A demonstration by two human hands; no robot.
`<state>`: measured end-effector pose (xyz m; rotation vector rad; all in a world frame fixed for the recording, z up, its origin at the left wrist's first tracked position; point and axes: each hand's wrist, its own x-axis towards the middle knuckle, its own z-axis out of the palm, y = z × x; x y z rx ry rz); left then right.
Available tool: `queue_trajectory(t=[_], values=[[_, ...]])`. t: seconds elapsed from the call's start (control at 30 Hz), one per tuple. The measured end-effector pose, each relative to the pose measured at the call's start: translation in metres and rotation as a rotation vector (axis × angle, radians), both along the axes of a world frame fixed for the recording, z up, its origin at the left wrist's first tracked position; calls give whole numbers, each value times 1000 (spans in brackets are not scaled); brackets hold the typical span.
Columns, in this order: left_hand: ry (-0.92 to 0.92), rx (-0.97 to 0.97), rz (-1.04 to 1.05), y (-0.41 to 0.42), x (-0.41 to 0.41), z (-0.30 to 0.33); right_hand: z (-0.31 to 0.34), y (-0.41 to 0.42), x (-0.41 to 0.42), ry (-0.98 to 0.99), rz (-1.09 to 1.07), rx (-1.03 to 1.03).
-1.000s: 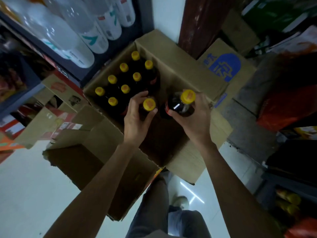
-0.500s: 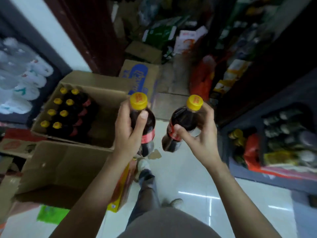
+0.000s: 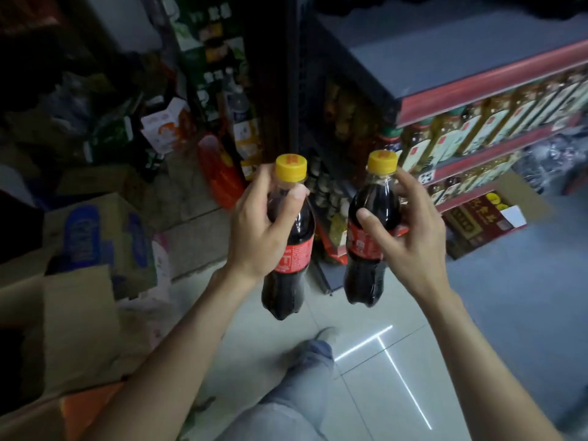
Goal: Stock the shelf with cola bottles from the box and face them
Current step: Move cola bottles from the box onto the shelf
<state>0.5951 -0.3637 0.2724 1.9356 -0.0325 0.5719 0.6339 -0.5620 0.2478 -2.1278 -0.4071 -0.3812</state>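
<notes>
1. Swinging away from the open box of yellow caps seen half a second ago, the view now faces the shelf [image 3: 490, 78] at 1 o'clock, and both bottles have come along, riding higher and more upright.
2. Left hand [image 3: 254, 230] grips the left cola bottle [image 3: 291, 249] round its shoulder, thumb pressed just under the yellow cap, fingers wrapped behind.
3. Right hand [image 3: 410, 230] holds the right cola bottle [image 3: 370, 243] the same way: thumb across the dark shoulder, fingers curled round the far side.
4. Both bottles hang in mid-air, close together but not touching, near the centre of the view, red labels showing, bases pointing at the tiled floor [image 3: 397, 361].
5. Over at 2 o'clock the shelf's lower tiers carry rows of oil bottles [image 3: 471, 128] behind red edge strips; its top board shows bare grey.
6. A red gift carton [image 3: 477, 218] sits on the floor at 3 o'clock, at the foot of the shelf.
7. Cardboard boxes [image 3: 79, 307] crowd the 9 o'clock side, one printed in blue.
8. Down at 6 o'clock, a trouser leg [image 3: 296, 399] and a shoe are in view.
</notes>
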Motion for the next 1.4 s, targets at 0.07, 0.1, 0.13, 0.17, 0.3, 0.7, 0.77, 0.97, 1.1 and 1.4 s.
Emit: queue_trajectory(t=[0.07,0.1,0.13,0.17,0.3,0.7,0.77,0.97,1.1,1.4], values=[[-50,21,-49,-31,28,14,16,-32,22,-51,-35,-14],[-72,20,-70,-47,41,21,24,-47,34,-67,-42,-9],[-90,16,-90,-62,55,28,33,-61,47,-83,-44,-6],[-104,9,-104,-76,68,35,43,-75,59,-101,-40,-2],[-139,-104,-171,-133,116,68,84,-126,110,-134,3,25],[-626,-37,-55,-271,218,167,166,-252,237,-310,123,264],[-726,-2,12,-291,238,178,175,-269,258,-346,149,285],[-830,131,361,-332,308,190,208,-303,318,-417,255,339],[-704,203,544,-333,351,183,215,-302,347,-461,313,373],[-420,244,643,-317,424,176,189,-281,387,-455,247,310]])
